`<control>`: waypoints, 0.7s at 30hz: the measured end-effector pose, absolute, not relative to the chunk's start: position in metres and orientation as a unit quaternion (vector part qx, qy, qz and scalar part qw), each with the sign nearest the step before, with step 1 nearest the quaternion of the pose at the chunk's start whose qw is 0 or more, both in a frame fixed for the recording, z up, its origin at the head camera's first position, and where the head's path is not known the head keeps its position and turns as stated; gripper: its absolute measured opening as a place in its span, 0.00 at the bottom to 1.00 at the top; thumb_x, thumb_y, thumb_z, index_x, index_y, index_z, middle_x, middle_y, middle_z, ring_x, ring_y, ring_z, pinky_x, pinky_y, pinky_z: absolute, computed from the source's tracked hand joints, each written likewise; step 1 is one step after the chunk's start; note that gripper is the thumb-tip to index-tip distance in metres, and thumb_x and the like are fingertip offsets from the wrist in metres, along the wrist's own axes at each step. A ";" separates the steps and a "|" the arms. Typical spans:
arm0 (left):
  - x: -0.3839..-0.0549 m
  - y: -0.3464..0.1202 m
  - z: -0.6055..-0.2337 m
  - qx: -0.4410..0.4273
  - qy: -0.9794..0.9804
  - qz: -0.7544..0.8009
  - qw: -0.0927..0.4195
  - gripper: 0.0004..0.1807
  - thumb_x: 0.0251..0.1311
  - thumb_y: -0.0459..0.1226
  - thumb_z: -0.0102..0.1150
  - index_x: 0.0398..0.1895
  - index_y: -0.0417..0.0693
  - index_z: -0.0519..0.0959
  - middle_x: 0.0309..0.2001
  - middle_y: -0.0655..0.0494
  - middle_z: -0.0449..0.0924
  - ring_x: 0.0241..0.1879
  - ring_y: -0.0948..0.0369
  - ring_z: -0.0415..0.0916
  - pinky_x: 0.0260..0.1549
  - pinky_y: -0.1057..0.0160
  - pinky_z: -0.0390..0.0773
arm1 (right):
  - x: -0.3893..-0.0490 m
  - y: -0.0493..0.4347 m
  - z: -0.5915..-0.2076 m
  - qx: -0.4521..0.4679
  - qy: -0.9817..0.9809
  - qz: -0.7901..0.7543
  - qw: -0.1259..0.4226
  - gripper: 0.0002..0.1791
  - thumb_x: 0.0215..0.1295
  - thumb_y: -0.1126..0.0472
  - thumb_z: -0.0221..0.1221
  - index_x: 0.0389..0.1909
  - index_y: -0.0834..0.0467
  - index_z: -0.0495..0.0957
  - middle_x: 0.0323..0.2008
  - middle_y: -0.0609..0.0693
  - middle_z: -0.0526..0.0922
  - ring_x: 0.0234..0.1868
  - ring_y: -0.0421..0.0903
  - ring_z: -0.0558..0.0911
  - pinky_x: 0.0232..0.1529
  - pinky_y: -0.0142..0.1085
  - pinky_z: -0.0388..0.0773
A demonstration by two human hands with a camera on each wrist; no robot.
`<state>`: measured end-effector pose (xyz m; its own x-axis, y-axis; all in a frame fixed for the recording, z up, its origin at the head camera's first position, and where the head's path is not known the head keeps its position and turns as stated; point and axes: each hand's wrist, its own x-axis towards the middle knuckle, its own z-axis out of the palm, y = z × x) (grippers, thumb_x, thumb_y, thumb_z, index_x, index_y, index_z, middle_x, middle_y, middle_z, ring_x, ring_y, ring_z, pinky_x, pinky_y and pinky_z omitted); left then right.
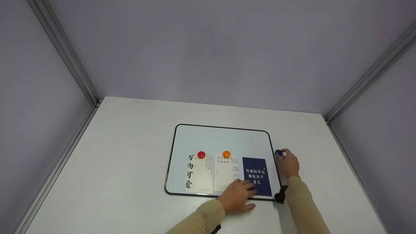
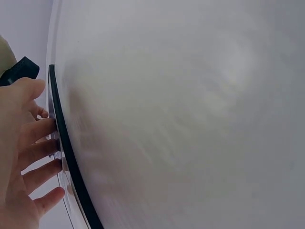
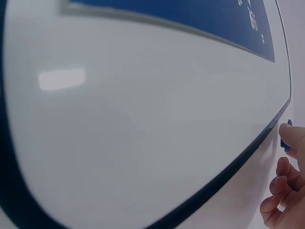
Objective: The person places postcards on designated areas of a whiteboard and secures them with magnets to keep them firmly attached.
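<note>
A black-framed whiteboard (image 1: 221, 138) lies on the white table. Three cards lie in a row on its lower half: a white card (image 1: 204, 175) under a red round magnet (image 1: 201, 155), a second white card (image 1: 224, 170) under an orange magnet (image 1: 226, 154), and a dark blue card (image 1: 256, 163) with white writing. My left hand (image 1: 236, 196) rests its spread fingertips at the blue card's lower left, over the board's near edge. Just outside the board's right edge, my right hand (image 1: 289, 163) pinches a blue magnet (image 1: 278, 152) between thumb and fingers.
Grey walls (image 1: 211, 58) enclose the table (image 1: 130, 136) at the back and both sides. Dark wrist straps show near both sleeves. The board's black frame (image 2: 71, 157) runs beside the left fingers in the left wrist view.
</note>
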<state>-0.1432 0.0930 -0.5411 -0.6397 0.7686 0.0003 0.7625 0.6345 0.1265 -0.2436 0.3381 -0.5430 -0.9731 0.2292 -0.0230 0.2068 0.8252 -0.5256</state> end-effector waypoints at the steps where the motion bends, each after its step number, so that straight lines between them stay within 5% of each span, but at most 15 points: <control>1: -0.143 0.093 -0.541 0.423 0.904 0.058 0.027 0.27 0.64 0.61 0.48 0.60 0.62 0.75 0.67 0.62 0.72 0.67 0.62 0.69 0.65 0.60 0.70 | -0.244 0.338 -0.542 -0.113 -0.955 0.274 0.022 0.22 0.69 0.59 0.52 0.60 0.67 0.69 0.44 0.69 0.81 0.41 0.60 0.81 0.41 0.49 0.76; 8: -0.143 0.093 -0.540 0.421 0.905 0.059 0.026 0.27 0.64 0.61 0.48 0.61 0.62 0.75 0.67 0.62 0.72 0.67 0.61 0.69 0.66 0.60 0.70 | -0.245 0.337 -0.538 -0.095 -0.957 0.273 0.025 0.22 0.69 0.58 0.53 0.59 0.66 0.70 0.36 0.64 0.81 0.31 0.51 0.77 0.29 0.34 0.68; 21: -0.143 0.092 -0.538 0.425 0.902 0.064 0.026 0.26 0.64 0.60 0.49 0.60 0.61 0.76 0.66 0.61 0.72 0.66 0.61 0.70 0.65 0.60 0.71 | -0.246 0.329 -0.531 -0.064 -0.958 0.270 0.069 0.20 0.66 0.60 0.58 0.54 0.67 0.74 0.28 0.60 0.78 0.25 0.47 0.71 0.26 0.33 0.63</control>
<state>-0.1428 0.0923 -0.5383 -0.6368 0.7710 0.0077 0.7644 0.6299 0.1373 -0.2455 0.3290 -0.5305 -0.9821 0.1604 0.0983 0.0855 0.8460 -0.5262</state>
